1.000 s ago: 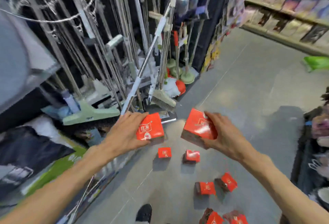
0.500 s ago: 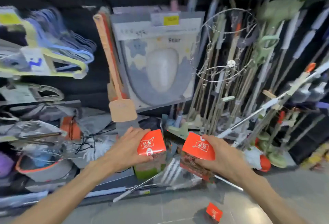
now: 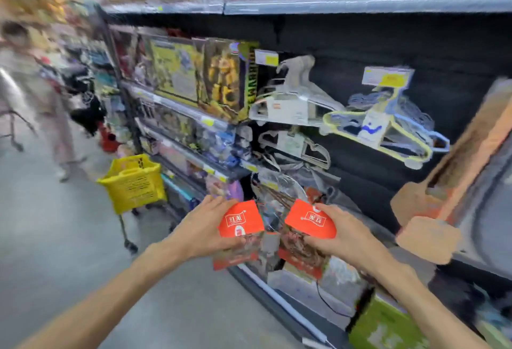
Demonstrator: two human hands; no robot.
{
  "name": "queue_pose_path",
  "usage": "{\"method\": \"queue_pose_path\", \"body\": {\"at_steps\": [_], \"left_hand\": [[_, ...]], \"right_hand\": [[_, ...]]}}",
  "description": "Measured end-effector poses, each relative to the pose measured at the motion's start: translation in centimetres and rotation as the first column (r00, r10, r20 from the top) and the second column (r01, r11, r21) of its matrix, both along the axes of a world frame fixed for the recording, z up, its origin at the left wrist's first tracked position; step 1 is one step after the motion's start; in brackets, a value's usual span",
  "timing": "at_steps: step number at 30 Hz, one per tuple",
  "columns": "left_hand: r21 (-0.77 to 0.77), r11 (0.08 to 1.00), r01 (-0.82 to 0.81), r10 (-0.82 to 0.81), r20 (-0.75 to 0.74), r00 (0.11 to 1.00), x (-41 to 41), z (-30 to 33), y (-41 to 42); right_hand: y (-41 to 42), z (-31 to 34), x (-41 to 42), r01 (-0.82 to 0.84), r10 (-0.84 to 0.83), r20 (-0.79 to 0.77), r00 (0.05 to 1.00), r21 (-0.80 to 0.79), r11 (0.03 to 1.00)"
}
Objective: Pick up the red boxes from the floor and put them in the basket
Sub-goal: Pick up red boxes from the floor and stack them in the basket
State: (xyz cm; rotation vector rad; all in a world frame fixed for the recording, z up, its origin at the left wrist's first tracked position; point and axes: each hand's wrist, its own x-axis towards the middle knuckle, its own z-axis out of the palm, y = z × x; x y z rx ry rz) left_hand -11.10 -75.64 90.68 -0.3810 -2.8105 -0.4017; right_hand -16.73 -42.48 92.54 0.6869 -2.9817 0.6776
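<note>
Now, head view: the scene has swung from the floor and the mop rack, seen a second ago, round to the shelf aisle, and the frame is smeared by that turn. The left hand [image 3: 206, 228] grips a red box [image 3: 240, 222] from its left side, fingers wrapped over the top edge, thumb beneath. The right hand [image 3: 342, 233] grips a second box [image 3: 310, 224] the same way from the right. Both holds are firm and narrow, the same as in the earlier frames; neither box has shifted in its hand. The two boxes sit side by side at chest level, close but apart, with shelf clutter showing between them.

New in frame: a yellow basket [image 3: 133, 185] on a wheeled stand, standing on the floor [image 3: 55, 238] at the foot of the shelves [image 3: 177, 105], well ahead and left of the hands. Its inside cannot be seen from this angle. A blurred person [image 3: 38, 93] stands farther down the aisle, beyond it. Hangers [image 3: 382, 129] hang on the dark panel to the right.

Judgement: pick-up of this pair is done; the carry is under way and the target has just come into sight. Next step calls for walking left and forward, then lowering both boxes over the rim. The remaining boxes on the floor are out of view, so the task is only partway along.
</note>
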Motion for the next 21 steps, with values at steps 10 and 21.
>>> {"method": "queue_pose_path", "body": {"at_steps": [10,21], "left_hand": [[0.040,0.894,-0.446,0.445,0.034,0.895,3.8,0.7,-28.3],[0.053,0.695,-0.717,0.716,0.051,0.697,0.5,-0.3,-51.4]], "right_hand": [[-31.9,1.9,-8.8,-0.382,0.383,0.011,0.923,-0.065,0.922],[-62.7,0.1,-21.0,-0.661,0.664,0.023,0.748,-0.063,0.747]]}}
